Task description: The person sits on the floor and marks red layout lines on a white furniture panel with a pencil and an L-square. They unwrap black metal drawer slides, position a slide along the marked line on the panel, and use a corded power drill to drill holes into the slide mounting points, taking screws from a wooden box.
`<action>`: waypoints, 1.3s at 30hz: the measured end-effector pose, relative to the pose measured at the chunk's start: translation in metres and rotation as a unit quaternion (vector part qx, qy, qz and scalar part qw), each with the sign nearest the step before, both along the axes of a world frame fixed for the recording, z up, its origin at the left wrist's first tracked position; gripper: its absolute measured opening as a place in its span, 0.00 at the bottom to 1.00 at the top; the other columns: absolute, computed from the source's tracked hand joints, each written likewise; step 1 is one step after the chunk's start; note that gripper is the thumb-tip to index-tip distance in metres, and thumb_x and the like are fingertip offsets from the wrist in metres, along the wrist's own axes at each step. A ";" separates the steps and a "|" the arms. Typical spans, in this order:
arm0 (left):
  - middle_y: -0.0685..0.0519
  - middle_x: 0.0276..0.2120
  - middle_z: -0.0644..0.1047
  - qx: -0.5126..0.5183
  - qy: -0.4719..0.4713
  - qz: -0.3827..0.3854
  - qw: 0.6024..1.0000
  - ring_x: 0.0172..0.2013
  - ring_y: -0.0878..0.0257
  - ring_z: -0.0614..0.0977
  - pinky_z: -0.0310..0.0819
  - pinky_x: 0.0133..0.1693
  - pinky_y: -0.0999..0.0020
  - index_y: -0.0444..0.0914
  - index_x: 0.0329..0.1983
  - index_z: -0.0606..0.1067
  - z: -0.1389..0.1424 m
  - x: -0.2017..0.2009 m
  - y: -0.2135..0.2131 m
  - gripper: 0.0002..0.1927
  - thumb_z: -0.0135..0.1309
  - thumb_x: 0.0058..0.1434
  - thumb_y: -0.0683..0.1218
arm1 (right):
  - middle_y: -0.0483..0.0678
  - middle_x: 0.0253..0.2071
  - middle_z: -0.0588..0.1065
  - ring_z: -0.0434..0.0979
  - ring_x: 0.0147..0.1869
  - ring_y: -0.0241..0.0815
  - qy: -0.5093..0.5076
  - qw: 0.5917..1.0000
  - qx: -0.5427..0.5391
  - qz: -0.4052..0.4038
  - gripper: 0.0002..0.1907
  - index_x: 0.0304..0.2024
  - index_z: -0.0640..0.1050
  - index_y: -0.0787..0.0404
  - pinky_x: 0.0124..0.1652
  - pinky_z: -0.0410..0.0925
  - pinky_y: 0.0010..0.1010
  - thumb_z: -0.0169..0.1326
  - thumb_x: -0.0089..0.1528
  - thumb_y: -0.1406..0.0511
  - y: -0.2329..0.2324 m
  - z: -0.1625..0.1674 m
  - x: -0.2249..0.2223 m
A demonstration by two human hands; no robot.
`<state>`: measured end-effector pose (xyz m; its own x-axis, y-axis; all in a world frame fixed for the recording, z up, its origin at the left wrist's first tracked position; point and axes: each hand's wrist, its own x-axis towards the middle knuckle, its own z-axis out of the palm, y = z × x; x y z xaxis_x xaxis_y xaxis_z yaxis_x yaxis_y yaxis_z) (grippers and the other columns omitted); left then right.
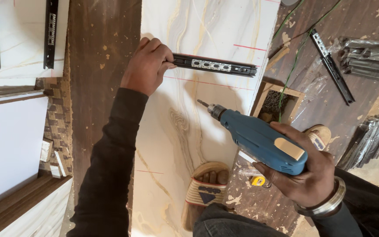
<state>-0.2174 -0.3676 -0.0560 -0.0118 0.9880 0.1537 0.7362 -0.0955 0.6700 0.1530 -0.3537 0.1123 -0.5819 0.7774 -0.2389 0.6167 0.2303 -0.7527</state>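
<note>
My left hand (147, 66) grips the near end of a black metal drawer slide (216, 65) and presses it flat on a marble-patterned white board (185, 131), just above a red pencil line. My right hand (305, 175) holds a blue electric drill (259, 140) above the board. Its bit (203, 104) points up-left toward the slide and hangs a little below it, not touching. My sandalled foot (207, 186) rests on the board's lower part.
More black slides lie at the right (332, 66) and on a white panel at top left (50, 33). A small wooden box (277, 103) sits beside the board's right edge. Wrapped slide bundles (369, 59) and a green cord (292, 66) lie on the brown floor.
</note>
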 end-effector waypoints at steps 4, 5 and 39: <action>0.50 0.36 0.72 -0.025 0.019 0.015 0.999 0.41 0.51 0.73 0.70 0.49 0.55 0.37 0.36 0.73 -0.001 0.006 0.002 0.09 0.64 0.62 0.38 | 0.60 0.47 0.81 0.87 0.43 0.47 -0.012 1.000 -0.003 -0.009 0.42 0.63 0.69 0.65 0.39 0.77 0.34 0.70 0.48 0.61 -0.003 -0.001 0.006; 0.51 0.36 0.73 -0.025 0.026 0.018 0.999 0.41 0.52 0.74 0.71 0.51 0.55 0.37 0.36 0.73 -0.001 0.009 0.003 0.09 0.64 0.64 0.38 | 0.60 0.47 0.81 0.87 0.44 0.47 -0.008 1.000 -0.004 -0.010 0.42 0.63 0.69 0.65 0.40 0.77 0.34 0.69 0.49 0.62 -0.003 -0.002 0.007; 0.53 0.40 0.76 -0.127 -0.793 0.284 0.524 0.40 0.67 0.79 0.78 0.46 0.71 0.34 0.54 0.75 -0.007 0.122 -0.038 0.11 0.52 0.71 0.40 | 0.64 0.59 0.76 0.82 0.61 0.51 0.067 0.996 -0.004 -0.053 0.40 0.65 0.68 0.71 0.57 0.79 0.41 0.68 0.54 0.63 0.018 -0.017 -0.003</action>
<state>-0.0952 -0.4058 -0.0625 -0.2289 0.7425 -0.6296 -0.9038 0.0781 0.4207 0.1497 -0.3354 0.0951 -0.5241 0.8343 -0.1709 0.5316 0.1637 -0.8310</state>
